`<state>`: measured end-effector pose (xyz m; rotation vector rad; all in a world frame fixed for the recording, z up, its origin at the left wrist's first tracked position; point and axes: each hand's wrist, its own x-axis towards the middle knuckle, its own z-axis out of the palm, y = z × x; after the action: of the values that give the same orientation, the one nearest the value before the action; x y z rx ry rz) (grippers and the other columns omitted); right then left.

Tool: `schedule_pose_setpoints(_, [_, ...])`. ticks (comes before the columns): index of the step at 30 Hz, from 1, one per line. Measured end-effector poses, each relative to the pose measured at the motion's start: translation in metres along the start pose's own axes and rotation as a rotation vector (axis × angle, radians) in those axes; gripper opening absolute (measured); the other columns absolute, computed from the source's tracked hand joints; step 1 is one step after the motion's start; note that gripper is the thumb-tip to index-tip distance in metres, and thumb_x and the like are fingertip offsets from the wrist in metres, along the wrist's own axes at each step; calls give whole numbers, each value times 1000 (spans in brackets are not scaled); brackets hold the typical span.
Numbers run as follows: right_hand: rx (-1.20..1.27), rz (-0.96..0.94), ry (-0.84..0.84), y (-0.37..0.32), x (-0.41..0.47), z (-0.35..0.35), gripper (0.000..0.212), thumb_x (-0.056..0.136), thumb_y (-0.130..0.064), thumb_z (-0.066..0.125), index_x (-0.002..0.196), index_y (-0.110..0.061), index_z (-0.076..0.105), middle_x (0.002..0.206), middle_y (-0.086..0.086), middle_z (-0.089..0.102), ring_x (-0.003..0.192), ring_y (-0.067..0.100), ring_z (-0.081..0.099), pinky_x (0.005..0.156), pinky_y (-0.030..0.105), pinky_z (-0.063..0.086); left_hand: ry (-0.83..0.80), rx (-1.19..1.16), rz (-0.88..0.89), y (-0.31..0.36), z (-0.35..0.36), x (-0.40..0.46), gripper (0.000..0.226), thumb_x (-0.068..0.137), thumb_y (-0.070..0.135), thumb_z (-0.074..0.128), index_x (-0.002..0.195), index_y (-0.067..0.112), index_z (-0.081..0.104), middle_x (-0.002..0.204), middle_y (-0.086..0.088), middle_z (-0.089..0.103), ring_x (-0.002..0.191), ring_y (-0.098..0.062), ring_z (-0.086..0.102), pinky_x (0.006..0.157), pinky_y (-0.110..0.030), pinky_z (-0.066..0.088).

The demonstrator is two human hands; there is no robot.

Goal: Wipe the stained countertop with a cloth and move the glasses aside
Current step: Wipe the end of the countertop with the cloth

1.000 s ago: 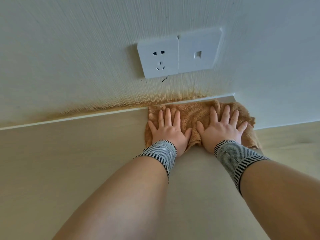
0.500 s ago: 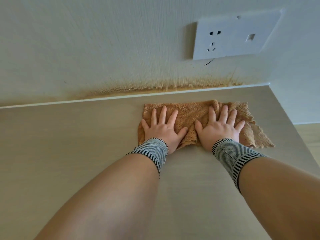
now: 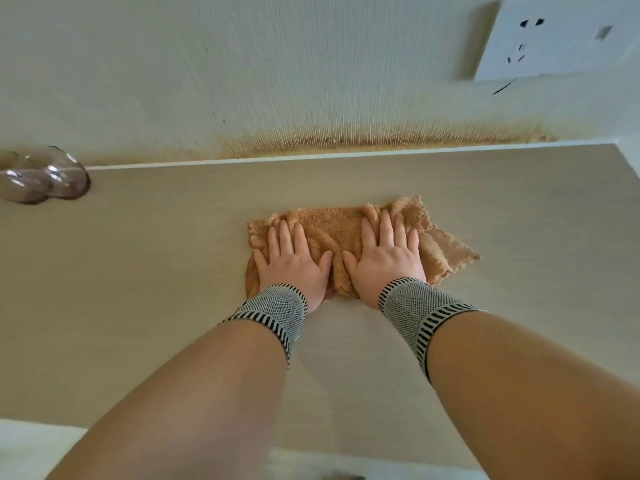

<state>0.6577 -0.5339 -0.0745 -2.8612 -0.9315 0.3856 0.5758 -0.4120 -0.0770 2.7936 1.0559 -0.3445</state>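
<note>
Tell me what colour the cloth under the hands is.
Orange-tan cloth, seen in the head view.

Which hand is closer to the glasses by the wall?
The left hand; the glasses stand far to its left, while the right hand lies beyond it.

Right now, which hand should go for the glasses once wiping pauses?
Probably the left hand. The glasses stand at the far left by the wall, on its side. The right hand would have to cross over; both now press flat on the cloth.
</note>
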Motion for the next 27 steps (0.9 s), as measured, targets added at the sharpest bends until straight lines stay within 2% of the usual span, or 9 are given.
schedule_pose_setpoints(4, [-19,-133,-21,14,-19,0,67,101,-55,16,158,-23,-1,165,6,-11,151,27,-11,122,47,-9,-5,-28,-54,13,5,-20,77,99,59,17,156,14,-9,164,-8,-17,151,-26,-14,120,-52,0])
schedule_pose_setpoints(8, [-35,-152,-35,52,-42,-1,63,99,-60,14,156,-38,0,165,-5,-9,151,25,-12,119,56,-8,-29,-11,-84,42,10,-43,80,95,67,17,157,21,-6,164,-8,-15,150,-32,-14,118,-58,-1])
schedule_pose_setpoints(14, [-45,-23,-33,141,-76,-13,67,95,-69,13,155,-43,-1,165,-6,-10,151,27,-13,118,62,-6,-50,-8,-23,126,19,-74,81,92,73,16,157,29,-5,164,-6,-16,149,-35,-16,115,-66,-2])
schedule_pose_setpoints(21, [-27,199,-14,243,-123,-21,77,91,-74,12,157,-35,-1,165,-1,-11,151,28,-13,118,62,-4,-21,-25,135,235,36,-112,82,96,65,20,157,16,-6,164,-8,-14,150,-29,-14,119,-56,-3])
schedule_pose_setpoints(27, [18,397,-3,273,-173,-16,80,90,-74,15,157,-33,-1,165,2,-12,151,30,-13,116,65,-6,-66,9,278,264,47,-154,79,95,67,20,157,26,-6,164,-3,-19,149,-30,-18,116,-63,-5])
